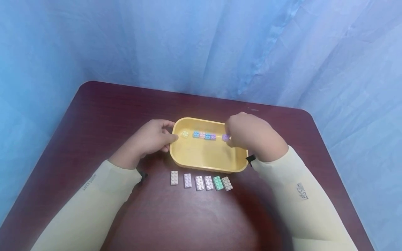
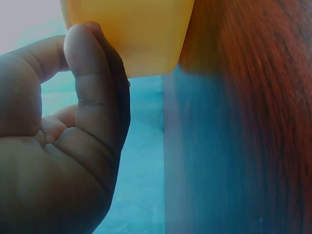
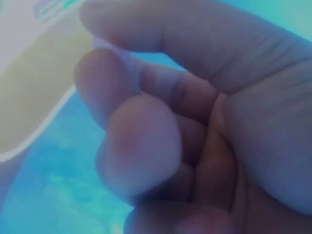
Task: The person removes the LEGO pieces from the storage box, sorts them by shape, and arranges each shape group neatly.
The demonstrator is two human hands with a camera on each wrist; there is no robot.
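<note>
A yellow tray (image 1: 188,158) sits on the dark red table (image 1: 103,115). My left hand (image 1: 150,139) grips the tray's left rim; the left wrist view shows its fingers (image 2: 92,97) against the yellow tray wall (image 2: 141,34). My right hand (image 1: 251,134) is over the tray's right end and pinches a small purple brick (image 1: 225,137). Inside the tray lie a pale yellow brick (image 1: 185,134) and a joined row of blue, pink and purple bricks (image 1: 204,135). The right wrist view is a blurred close-up of curled fingers (image 3: 141,141).
Several small bricks stand in a row on the table in front of the tray, white and lilac ones (image 1: 187,180) and one green (image 1: 218,183). A blue curtain (image 1: 201,45) hangs behind the table. Both forearms wear cream sleeves.
</note>
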